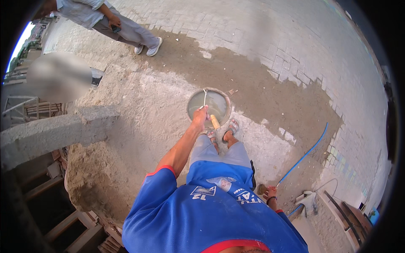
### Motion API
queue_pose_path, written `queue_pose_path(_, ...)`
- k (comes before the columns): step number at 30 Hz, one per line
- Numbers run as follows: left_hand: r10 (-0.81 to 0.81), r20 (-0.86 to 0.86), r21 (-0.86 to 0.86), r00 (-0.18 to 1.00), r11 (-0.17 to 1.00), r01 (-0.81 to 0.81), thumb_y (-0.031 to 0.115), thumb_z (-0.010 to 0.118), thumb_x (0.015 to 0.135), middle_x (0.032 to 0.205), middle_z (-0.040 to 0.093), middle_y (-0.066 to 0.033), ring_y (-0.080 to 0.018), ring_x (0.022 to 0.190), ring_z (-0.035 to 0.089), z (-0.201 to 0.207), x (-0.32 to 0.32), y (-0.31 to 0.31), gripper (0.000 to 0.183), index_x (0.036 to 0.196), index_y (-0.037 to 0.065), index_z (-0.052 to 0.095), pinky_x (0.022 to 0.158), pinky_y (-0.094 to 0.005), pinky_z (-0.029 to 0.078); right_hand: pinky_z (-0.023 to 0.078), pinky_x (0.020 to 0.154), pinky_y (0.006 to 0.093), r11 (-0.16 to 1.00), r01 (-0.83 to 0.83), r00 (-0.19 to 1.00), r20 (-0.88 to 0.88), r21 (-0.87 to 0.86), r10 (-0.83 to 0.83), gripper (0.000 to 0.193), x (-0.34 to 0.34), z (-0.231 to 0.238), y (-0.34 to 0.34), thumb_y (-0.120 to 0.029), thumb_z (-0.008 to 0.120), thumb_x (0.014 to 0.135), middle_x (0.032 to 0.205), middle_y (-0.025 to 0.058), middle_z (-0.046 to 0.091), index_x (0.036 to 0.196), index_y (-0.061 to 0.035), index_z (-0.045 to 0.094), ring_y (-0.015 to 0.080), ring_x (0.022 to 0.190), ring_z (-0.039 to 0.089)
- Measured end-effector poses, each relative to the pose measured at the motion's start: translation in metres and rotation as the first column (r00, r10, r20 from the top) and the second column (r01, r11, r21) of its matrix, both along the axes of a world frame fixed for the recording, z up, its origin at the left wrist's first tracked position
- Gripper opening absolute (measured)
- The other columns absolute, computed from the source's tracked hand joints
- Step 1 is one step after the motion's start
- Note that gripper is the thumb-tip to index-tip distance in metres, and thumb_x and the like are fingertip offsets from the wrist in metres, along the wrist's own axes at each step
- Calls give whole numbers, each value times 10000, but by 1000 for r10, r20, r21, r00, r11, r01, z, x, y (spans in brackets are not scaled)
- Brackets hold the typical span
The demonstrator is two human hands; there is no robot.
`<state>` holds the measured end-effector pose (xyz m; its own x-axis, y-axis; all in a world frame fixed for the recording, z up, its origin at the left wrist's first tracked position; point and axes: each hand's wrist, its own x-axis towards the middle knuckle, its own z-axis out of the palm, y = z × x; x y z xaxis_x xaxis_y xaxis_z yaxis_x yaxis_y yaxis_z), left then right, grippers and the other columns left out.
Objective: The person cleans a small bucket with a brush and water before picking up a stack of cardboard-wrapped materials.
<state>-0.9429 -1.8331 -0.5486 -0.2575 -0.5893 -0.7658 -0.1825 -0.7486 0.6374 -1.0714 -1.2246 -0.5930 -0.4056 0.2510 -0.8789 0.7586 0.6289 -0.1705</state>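
My left hand (200, 117) is closed over a round tub (228, 110) of murky grey-green liquid. From its grip rises a thin white piece (205, 97) with a forked tip; whether it is rod or cord I cannot tell. A yellowish cylinder (215, 122) lies beside that hand, at the tub's near edge. Low on the right side, my right hand (271, 192) has curled fingers. A small brown object (262, 189) shows against them, its kind unclear. A blue hose (304, 156) stretches from near this hand toward the far right.
My sandalled feet (231, 126) stand close to the tub. Wet sandy ground (253, 78) borders grey paving (291, 63). A concrete beam (55, 133) and a broken edge (90, 181) drop off at left. Another person (122, 31) stands at the upper left holding a phone.
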Motion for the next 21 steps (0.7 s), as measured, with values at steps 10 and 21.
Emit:
queue_pose_path(10,-234,60,50,970,972,232,262,526,927,599,501,-24,-140,526,492,-131,-107,-16,276,722,76,525,534,-308,479,505,533,347,990,132,991,0,58,-132,251,1,-41,-17,-230,612,819,941,20,590,1053,-179,534,191,737,596)
queue_pose_path(21,-544,-30,-85,838,837,540,251,547,911,600,525,-42,-141,510,507,-399,-196,-52,258,808,14,563,512,-303,445,488,508,297,965,261,903,-351,-15,-250,235,33,-277,-51,-246,639,823,962,11,602,1034,-182,555,183,774,627)
